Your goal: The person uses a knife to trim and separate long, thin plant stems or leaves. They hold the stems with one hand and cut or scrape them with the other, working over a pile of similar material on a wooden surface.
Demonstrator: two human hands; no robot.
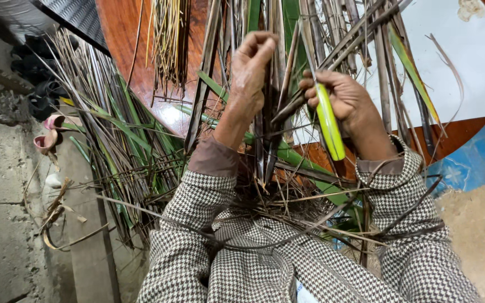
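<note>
Dry brown palm-leaf strips [265, 134] stand bunched over the lap; the left hand [251, 73] pinches several upright to keep them taut, while the right hand [346, 101] grips a yellow-green knife handle [329, 126] against one strip.

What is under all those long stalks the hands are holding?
Under the stalks show a shiny brown wooden surface and a white sheet. The lower ends lie on the person's checked lap. What lies beneath the thick middle bundle is covered.

A yellow-green handled tool [330, 126] points downward among upright dry brown reed strips [268, 120].
</note>
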